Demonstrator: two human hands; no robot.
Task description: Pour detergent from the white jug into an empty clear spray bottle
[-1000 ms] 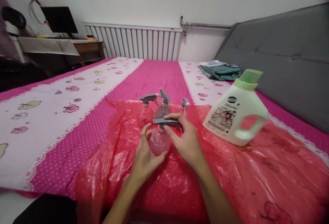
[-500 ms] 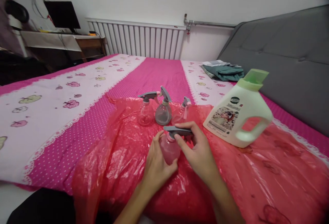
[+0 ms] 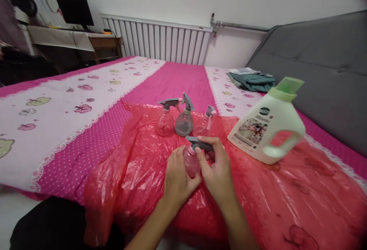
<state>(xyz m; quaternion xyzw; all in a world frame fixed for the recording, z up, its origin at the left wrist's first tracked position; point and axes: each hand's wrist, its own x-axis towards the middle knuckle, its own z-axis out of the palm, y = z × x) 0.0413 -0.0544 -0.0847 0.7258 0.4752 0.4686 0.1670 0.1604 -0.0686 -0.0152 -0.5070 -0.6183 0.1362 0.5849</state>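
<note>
A small pink see-through spray bottle (image 3: 190, 163) with a grey spray head (image 3: 197, 143) is between my two hands. My left hand (image 3: 178, 173) wraps round the body of the bottle. With thumb and fingers, my right hand (image 3: 215, 162) grips the spray head. Just beyond stand three more spray bottles: a clear pinkish one (image 3: 165, 123) on the left, a grey one (image 3: 184, 124) in the middle and another pinkish one (image 3: 202, 126) on the right. All rest on a red plastic sheet (image 3: 143, 173).
To the right stands a large pale green jug (image 3: 249, 135) with a green cap. Folded clothes (image 3: 252, 80) lie farther back on the pink patterned bed (image 3: 183, 78). A grey headboard (image 3: 323, 62) borders the right side. A radiator (image 3: 157, 39) and a desk with a monitor (image 3: 73, 10) are behind.
My left hand has closed farther round the bottle's body, which has turned a little. My right hand keeps its grip on the spray head. The camera view has shifted slightly.
</note>
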